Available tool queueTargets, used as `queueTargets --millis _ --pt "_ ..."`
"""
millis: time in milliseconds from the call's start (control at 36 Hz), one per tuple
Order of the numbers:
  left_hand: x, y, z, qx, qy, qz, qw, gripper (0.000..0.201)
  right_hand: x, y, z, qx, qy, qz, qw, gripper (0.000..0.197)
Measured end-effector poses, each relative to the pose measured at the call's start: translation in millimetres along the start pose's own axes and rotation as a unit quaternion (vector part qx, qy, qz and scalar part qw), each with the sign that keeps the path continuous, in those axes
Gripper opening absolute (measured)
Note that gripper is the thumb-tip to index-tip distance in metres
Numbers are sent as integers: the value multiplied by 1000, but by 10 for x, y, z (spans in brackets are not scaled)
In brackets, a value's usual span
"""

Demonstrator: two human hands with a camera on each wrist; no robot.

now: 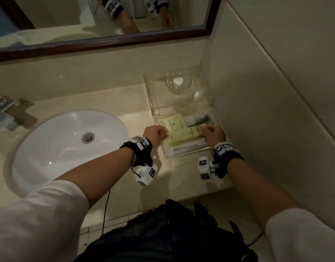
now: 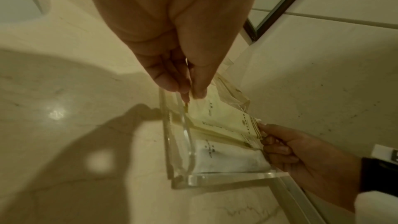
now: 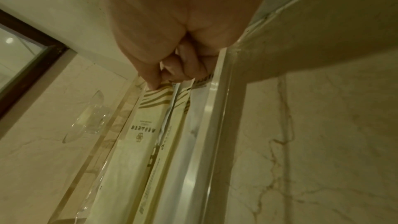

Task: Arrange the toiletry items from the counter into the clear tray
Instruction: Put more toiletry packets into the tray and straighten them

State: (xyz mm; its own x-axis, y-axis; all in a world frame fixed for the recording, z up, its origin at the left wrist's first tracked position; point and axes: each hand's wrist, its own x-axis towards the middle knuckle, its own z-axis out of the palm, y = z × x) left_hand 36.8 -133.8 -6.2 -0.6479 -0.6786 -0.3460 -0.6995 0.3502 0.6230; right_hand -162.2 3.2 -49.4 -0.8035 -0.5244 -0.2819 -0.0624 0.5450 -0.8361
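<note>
Nearest to the person, at 6 o'clock in the head view, hangs a dark bag [image 1: 162,233] below the edge of the pale marble counter [image 1: 113,186]. Above it both forearms reach forward over the counter.

The left hand [image 1: 157,133], at about 12 o'clock from its wrist band, has its grip closed to a pinch: thumb and fingers [image 2: 170,81] hold the left end of a pale yellow paper sachet with gold stripes [image 1: 189,136]. The right hand [image 1: 215,136] has its fingers curled and pinches the right end of the same sachet. In the right wrist view, its fingertips [image 3: 154,84] press on the striped edge.

The sachet lies inside the clear acrylic tray [image 1: 167,157], at 3 o'clock from the white round sink [image 1: 68,144] and against the side wall. A second yellow sachet [image 1: 172,122] and a white flat packet [image 1: 187,148] lie in the same tray, overlapping.

Farther, at 12 o'clock from the tray, a clear glass bowl [image 1: 178,81] stands on a second clear stand [image 1: 151,91]. Beyond is the dark-framed mirror [image 1: 113,40].

I judge that the step in hand is settling the sachet flat among the others. The next move calls for both grips to loosen together, so that the sachet stays straight and does not drag its neighbours.
</note>
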Motion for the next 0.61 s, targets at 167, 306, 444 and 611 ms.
queueTargets --millis 167,306,444,611 --pt "-16 -8 0 -5 3 4 1000 17 -33 -10 -12 35 10 19 999 10" --pt "-19 -4 -7 -6 15 3 1000 17 -38 -22 -23 19 15 26 999 21" --pt "-9 10 -15 16 12 12 1000 18 -54 -47 -45 -12 10 7 1000 7" --pt "5 20 -15 49 7 32 998 19 -77 -82 -63 -44 1 9 999 13"
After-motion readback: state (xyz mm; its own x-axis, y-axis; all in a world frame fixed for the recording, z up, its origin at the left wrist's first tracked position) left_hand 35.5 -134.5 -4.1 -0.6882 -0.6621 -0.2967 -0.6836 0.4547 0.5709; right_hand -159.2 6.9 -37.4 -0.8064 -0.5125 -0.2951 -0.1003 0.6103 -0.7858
